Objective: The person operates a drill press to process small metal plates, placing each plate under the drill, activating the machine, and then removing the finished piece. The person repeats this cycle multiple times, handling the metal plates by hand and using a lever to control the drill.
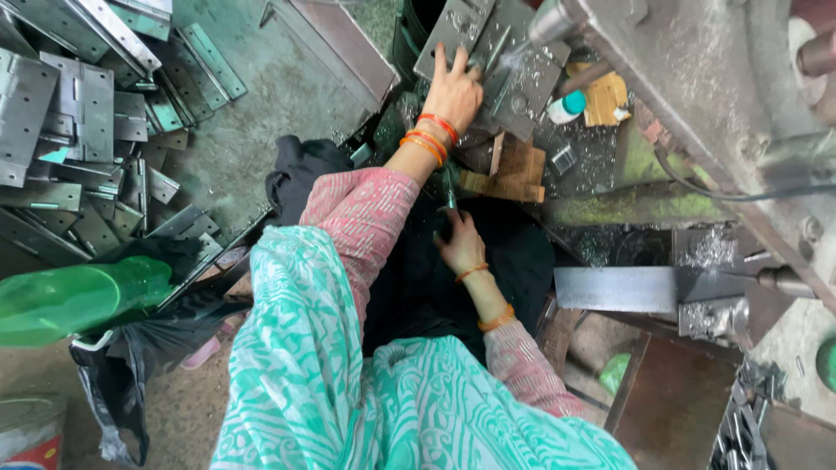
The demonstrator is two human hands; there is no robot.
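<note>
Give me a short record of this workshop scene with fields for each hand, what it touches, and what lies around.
Left hand: left hand stretched forward, palm flat on a grey metal hinge plate under the machine
Right hand: right hand low by the lap, fingers around a thin dark tool; grip unclear
Wrists: orange bangles on both
Left side: pile of metal hinges on the floor; green plastic bottle
Near machine: wooden blocks, metal shavings

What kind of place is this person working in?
Likely a small metalworking shop: a heap of steel hinge plates on the floor, a machine with metal shavings beneath, and the left hand pressing a plate there.
</note>
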